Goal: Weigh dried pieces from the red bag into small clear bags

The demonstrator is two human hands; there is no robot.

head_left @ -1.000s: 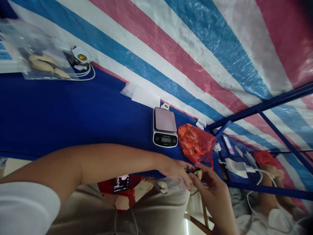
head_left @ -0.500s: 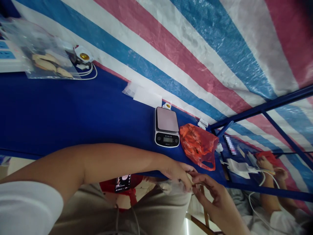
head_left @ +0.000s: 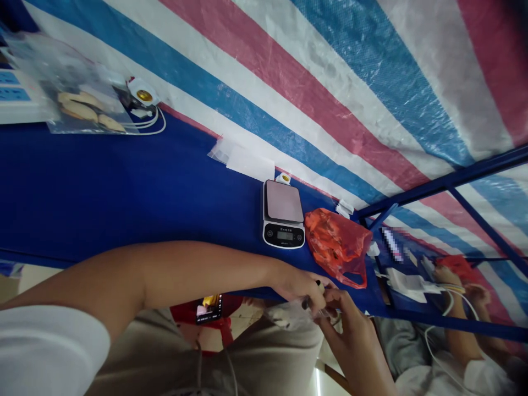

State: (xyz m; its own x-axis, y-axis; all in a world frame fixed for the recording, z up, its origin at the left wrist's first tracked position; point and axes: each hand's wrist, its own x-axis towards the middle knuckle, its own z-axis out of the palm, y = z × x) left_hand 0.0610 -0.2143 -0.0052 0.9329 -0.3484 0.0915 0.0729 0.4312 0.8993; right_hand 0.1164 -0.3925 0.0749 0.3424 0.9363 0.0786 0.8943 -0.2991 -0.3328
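Over my lap, just below the table edge, my left hand (head_left: 299,289) is closed on a small clear plastic bag (head_left: 291,316). Pale pieces lie inside the bag, and small dark-ended bits show by the left fingers; their kind is not clear. My right hand (head_left: 348,324) meets the left one, its fingertips pinched at the bag's mouth. What else lies between the fingertips is hidden. Beyond the hands, a digital kitchen scale (head_left: 284,212) stands on the blue table, with a red plastic bag (head_left: 336,245) to its right.
At the far left lie a clear bag of pale slices (head_left: 82,110), a power strip (head_left: 16,93) and a white cable. White paper (head_left: 249,163) rests along the striped sheet (head_left: 264,66). A phone (head_left: 209,308) sits on a red stool below. Another person's hands (head_left: 462,286) work at the right.
My right hand has shifted slightly left and closed in on the left hand. The pale piece seen between the fingers is now mostly hidden, and small dark ends show. The phone's picture has changed.
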